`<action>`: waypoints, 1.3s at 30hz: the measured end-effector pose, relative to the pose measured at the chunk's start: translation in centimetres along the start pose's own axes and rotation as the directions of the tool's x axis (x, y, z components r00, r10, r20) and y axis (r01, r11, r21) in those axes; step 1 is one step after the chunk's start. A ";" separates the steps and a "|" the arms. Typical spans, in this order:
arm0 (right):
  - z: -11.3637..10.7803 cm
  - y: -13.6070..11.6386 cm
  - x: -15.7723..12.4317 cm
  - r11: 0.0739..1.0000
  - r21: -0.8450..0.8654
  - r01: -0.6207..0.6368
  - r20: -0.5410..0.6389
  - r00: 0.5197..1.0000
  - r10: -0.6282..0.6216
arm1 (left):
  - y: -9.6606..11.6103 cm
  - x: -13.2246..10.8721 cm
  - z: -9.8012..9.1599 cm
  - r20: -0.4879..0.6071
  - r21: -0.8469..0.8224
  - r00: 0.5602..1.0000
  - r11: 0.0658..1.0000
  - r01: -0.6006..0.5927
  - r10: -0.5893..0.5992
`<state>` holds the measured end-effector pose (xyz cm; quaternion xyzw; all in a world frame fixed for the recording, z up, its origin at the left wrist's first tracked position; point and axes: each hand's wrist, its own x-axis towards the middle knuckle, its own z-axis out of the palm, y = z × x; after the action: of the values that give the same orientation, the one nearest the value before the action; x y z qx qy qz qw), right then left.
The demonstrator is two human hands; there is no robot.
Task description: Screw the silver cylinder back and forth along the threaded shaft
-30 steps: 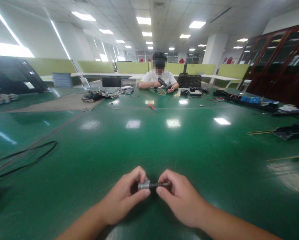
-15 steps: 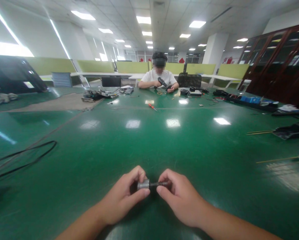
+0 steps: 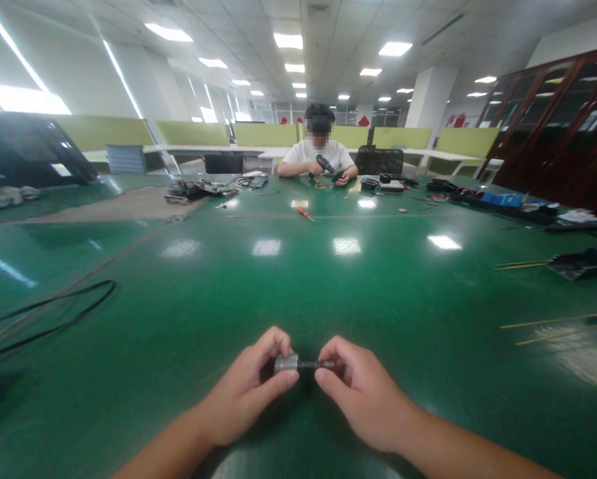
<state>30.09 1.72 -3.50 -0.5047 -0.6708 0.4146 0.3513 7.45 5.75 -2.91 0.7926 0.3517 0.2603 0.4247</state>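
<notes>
Low in the middle of the head view, my left hand point(image 3: 252, 386) pinches a short silver metal cylinder point(image 3: 286, 363) between thumb and fingers. A thin dark ridged shaft point(image 3: 309, 365) sticks out of the cylinder's right end, lying level. My right hand point(image 3: 361, 389) closes thumb and fingers about the shaft's far end, and those fingers partly hide its tip. Both pieces are held in line just above the green tabletop point(image 3: 298, 299). Whether they are one part or two fitted together I cannot tell.
Across the table a person point(image 3: 318, 156) holds a dark power tool point(image 3: 324, 163). A red-handled screwdriver point(image 3: 305, 213) lies mid-table. A black cable point(image 3: 86, 313) loops at left; thin brass-coloured rods point(image 3: 522, 265) lie at right. Electronic parts point(image 3: 193, 189) sit toward the far edge.
Hardly anything differs. My hands keep the same grips on the cylinder and shaft, with the cylinder a touch higher. The whole view has shifted very slightly.
</notes>
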 end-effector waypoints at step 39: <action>0.1 0.1 0.0 0.997 0.076 -0.022 -0.009 1.000 0.023 | -0.3 0.0 -0.1 -0.046 -0.028 0.999 1.000 0.003 -0.004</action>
<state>30.04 1.76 -3.64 -0.5007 -0.6471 0.4412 0.3688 7.27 5.93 -3.14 0.7798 0.3590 0.2826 0.4280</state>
